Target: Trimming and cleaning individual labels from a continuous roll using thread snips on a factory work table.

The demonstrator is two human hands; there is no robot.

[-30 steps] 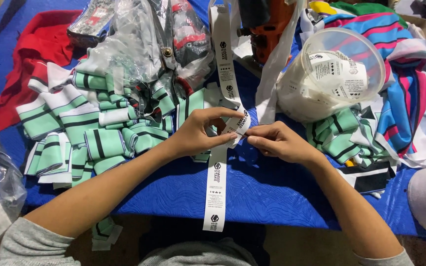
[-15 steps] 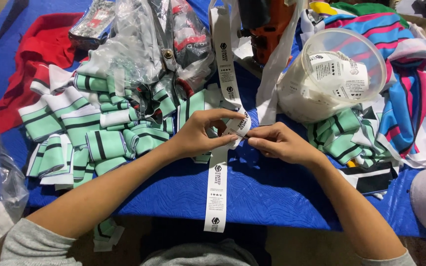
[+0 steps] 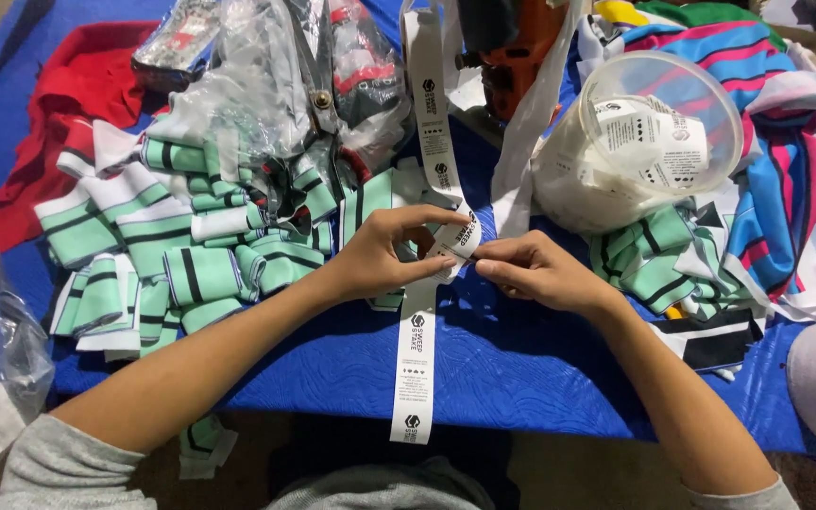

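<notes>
A long white printed label tape (image 3: 416, 368) runs from the top of the table, between my hands, and hangs over the front edge. My left hand (image 3: 384, 255) pinches a folded part of the tape between thumb and fingers. My right hand (image 3: 533, 272) touches the same fold from the right with its fingertips closed on it. Both hands hover above the blue table cover (image 3: 512, 368).
A heap of green, white and black striped fabric pieces (image 3: 177, 255) lies to the left. More striped pieces (image 3: 654, 260) lie on the right. A clear plastic tub (image 3: 649, 142) holds white labels. Clear plastic bags (image 3: 257, 85), scissors (image 3: 318, 94), red cloth (image 3: 54, 132) and an orange tool (image 3: 512, 47) lie behind.
The hands stay at the fold of the tape. The hanging end of the tape has shifted slightly; otherwise little has moved.
</notes>
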